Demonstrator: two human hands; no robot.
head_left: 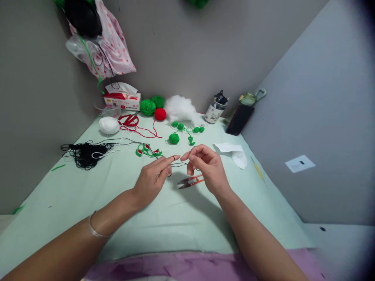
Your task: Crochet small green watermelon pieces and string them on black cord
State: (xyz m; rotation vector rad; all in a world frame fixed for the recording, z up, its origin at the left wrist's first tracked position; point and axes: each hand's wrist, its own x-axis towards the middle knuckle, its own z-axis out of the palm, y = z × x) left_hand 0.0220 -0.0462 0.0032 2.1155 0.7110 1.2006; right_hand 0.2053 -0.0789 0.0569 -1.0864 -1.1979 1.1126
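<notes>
Black yarn (179,164) between left hand (154,175) and right hand (209,168)

Two hands meet over the table (164,218), with strands of black yarn in the gap between them. The left index finger is stretched out, one strand looped round it, its other fingers curled in; whether they clamp the yarn, I cannot tell. The right thumb and index finger lie close together, other fingers bent; their grip on the yarn cannot be made out.

One pair of snips (190,181) lies just below the right hand. Beyond the left hand are red-and-green pieces (148,150), overlapping too much to count. One black heap (92,154) of yarn lies to the left.

Four green or red balls stand farther back: two large green balls (147,107), one red ball (160,114) and one small green ball (174,139). There is also one white ball (109,125), one red skein (129,121), one mound of fluff (181,108), one tissue box (123,102), one cup (215,113), one phone (240,119) and one yellow hook (259,170).
</notes>
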